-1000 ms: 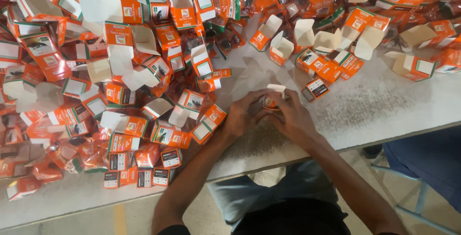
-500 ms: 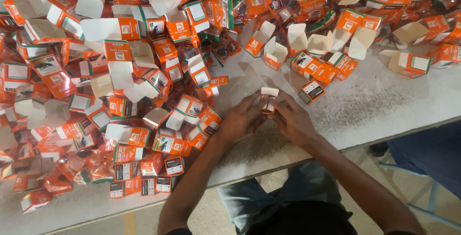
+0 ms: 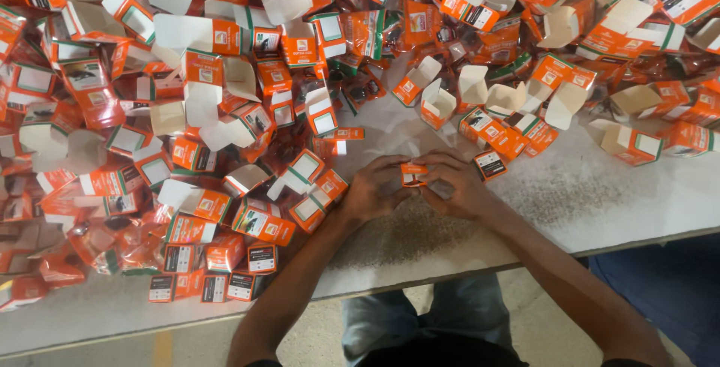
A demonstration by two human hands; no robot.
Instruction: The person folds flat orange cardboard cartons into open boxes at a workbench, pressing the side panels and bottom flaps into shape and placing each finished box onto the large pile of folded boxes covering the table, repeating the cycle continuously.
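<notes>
A small orange carton [image 3: 412, 174] sits between both of my hands, just above the pale table top [image 3: 600, 194]. My left hand [image 3: 375, 188] grips its left side and my right hand [image 3: 451, 185] grips its right side, fingers curled over it. The carton's lower part is hidden by my fingers. Right of my right hand lies another small orange carton with a dark end [image 3: 490, 164]. Closed orange cartons [image 3: 319, 197] lie close to my left hand.
A large heap of orange and white cartons [image 3: 225, 74], many with open flaps, covers the table's left and far side. A short row of closed cartons [image 3: 202, 286] stands near the front edge at left. Blue cloth [image 3: 667, 292] shows below the table at right.
My hands have stayed together on the small carton and turned it; it now sits lower between my fingers. The view has shifted slightly.
</notes>
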